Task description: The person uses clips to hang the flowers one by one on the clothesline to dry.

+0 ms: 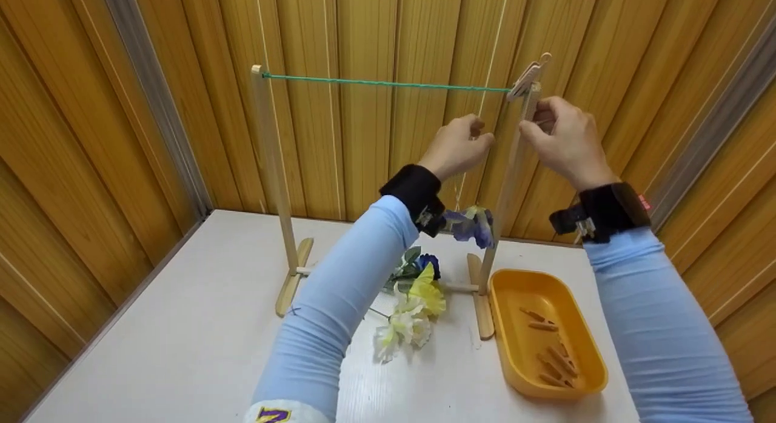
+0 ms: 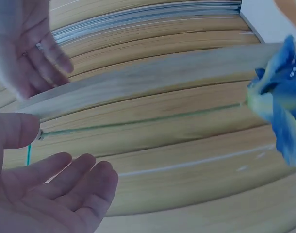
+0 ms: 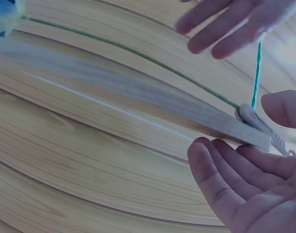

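A pale clothespin (image 1: 525, 79) is clipped on the green string (image 1: 388, 83) right beside the top of the right wooden post (image 1: 512, 162). From it a blue-purple artificial flower (image 1: 471, 226) hangs head down, its thin green stem (image 3: 133, 50) running up to the clip. My left hand (image 1: 459, 145) hovers left of the post, fingers loosely bent with nothing between them. On the other side, my right hand (image 1: 567, 138) is just below the clothespin, thumb and fingers apart. Its fingers (image 3: 221, 170) lie close to the post; whether they touch it I cannot tell.
A yellow tray (image 1: 506, 350) with several brown clothespins (image 1: 561, 361) stands at the right on the white table (image 1: 151, 326). Artificial flowers in white, yellow (image 1: 427, 293) and dark blue lie between the posts. The left post (image 1: 276, 180) carries the string's other end.
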Available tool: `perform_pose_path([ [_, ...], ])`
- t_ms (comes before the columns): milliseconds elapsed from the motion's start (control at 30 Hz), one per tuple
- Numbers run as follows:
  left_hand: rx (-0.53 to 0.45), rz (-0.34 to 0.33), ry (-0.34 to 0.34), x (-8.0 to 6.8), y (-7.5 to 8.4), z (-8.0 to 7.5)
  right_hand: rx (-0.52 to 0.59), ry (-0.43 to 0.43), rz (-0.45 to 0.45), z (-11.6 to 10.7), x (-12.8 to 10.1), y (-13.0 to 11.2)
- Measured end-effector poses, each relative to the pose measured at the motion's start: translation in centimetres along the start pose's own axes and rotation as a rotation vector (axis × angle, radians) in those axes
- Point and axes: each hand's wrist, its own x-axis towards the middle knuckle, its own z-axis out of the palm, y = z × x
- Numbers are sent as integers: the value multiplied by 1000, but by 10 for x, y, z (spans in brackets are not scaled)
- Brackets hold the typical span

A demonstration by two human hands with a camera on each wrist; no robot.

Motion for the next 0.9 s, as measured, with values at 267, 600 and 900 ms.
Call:
perform_pose_path([
  [267,308,158,123,-45,-31,-16,55,63,-83,37,-48,14],
  [600,438,265,311,-112,-84,-10,42,70,-121,86,-111,26],
  [900,514,265,483,-169,-121,19,-5,142,-200,129,-163,37],
])
